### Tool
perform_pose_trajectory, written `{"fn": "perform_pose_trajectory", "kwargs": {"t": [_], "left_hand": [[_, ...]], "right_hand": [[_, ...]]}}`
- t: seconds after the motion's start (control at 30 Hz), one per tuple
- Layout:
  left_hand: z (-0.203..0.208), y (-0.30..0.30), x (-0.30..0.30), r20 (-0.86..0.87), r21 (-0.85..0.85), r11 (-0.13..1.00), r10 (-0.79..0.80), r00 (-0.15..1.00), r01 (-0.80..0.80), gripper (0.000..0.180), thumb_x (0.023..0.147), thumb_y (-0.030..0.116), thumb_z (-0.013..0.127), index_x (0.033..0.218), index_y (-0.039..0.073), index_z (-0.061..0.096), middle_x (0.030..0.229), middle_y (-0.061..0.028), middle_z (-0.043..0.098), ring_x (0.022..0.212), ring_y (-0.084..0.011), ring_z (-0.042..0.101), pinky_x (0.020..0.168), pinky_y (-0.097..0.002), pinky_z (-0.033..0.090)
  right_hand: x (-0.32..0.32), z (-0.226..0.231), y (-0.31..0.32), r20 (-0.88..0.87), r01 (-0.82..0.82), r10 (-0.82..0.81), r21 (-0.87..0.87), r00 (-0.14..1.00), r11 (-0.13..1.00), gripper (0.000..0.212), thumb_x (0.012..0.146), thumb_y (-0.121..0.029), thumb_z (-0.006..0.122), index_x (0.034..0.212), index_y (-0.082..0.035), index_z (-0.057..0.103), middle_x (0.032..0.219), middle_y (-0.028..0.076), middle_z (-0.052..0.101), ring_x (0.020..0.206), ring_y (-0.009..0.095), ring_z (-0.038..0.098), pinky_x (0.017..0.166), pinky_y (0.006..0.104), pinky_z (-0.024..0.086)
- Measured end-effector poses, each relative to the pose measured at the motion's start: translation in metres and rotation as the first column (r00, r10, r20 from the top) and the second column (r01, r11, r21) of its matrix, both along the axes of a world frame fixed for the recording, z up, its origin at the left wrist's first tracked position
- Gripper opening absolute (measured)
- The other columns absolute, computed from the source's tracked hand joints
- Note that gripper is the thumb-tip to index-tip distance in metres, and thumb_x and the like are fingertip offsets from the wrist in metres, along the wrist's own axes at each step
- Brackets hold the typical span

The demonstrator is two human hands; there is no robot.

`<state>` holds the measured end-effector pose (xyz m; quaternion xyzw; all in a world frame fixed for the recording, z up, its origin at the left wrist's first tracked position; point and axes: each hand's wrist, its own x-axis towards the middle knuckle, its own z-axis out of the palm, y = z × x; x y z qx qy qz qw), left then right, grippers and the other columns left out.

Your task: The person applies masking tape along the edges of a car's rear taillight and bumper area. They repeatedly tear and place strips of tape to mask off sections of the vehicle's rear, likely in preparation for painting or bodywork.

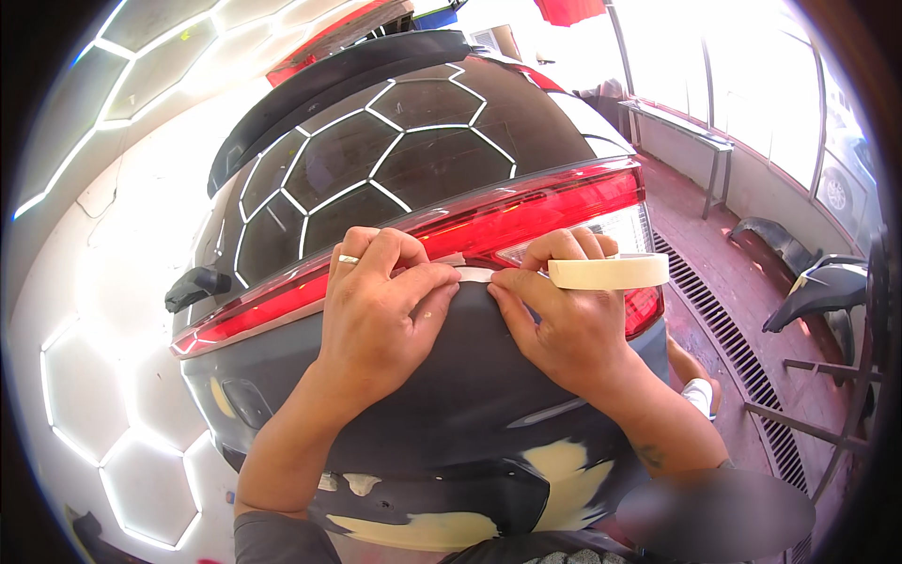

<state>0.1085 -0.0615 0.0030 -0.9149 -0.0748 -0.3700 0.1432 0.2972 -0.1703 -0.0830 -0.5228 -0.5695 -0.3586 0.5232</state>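
Observation:
My left hand (381, 315), with a ring on one finger, is closed, its thumb and forefinger pinched at the left end of a short pale strip of masking tape (477, 274). Close by, my right hand (573, 324) pinches the strip's other end. A cream roll of masking tape (611, 273) hangs around the right fingers. The strip lies along the lower edge of the car's red tail light (423, 235), where it meets the dark grey tailgate (460, 376). Whether the strip is still joined to the roll is hidden.
Above the light is the rear window (348, 160), under a black spoiler (329, 85). Beige filler patches (568, 479) mark the lower tailgate. To the right are another person's leg (691, 367), a floor grate (733, 348), loose bumper parts (827, 287) and a narrow bench (681, 127).

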Motion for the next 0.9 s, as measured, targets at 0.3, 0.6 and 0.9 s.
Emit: {"fn": "perform_pose_trajectory", "kwargs": {"t": [0.3, 0.6, 0.9], "left_hand": [[-0.001, 0.002, 0.000, 0.004, 0.007, 1.000, 0.019, 1.000, -0.019, 0.014, 0.086, 0.007, 0.091, 0.099, 0.010, 0.086, 0.100, -0.0031, 0.063, 0.105, -0.0269, 0.058, 0.093, -0.0426, 0.049], [-0.001, 0.004, 0.004, 0.022, 0.020, 1.000, 0.009, 1.000, -0.009, 0.013, 0.086, 0.007, 0.091, 0.098, 0.010, 0.086, 0.099, -0.0029, 0.062, 0.103, -0.0267, 0.057, 0.092, -0.0422, 0.048], [-0.005, 0.007, 0.007, 0.048, 0.037, 0.999, 0.027, 0.999, -0.028, 0.016, 0.087, 0.007, 0.091, 0.102, 0.011, 0.087, 0.098, -0.0024, 0.064, 0.102, -0.0263, 0.058, 0.091, -0.0417, 0.049]], "right_hand": [[-0.002, 0.001, 0.004, -0.042, -0.012, 0.012, 0.013, 0.999, 1.000, 0.014, 0.081, -0.014, 0.093, 0.089, -0.014, 0.082, 0.096, 0.001, 0.063, 0.090, 0.025, 0.062, 0.083, 0.0452, 0.044], [-0.002, 0.000, 0.007, -0.074, -0.005, 0.005, -0.005, 0.997, 1.000, 0.012, 0.084, -0.012, 0.093, 0.091, -0.012, 0.083, 0.097, 0.003, 0.063, 0.091, 0.026, 0.063, 0.083, 0.0451, 0.045], [-0.003, 0.001, 0.013, -0.093, 0.002, 0.002, 0.041, 0.996, 0.999, 0.012, 0.083, -0.015, 0.093, 0.086, -0.013, 0.082, 0.094, 0.001, 0.064, 0.087, 0.028, 0.065, 0.078, 0.0463, 0.049]]}}
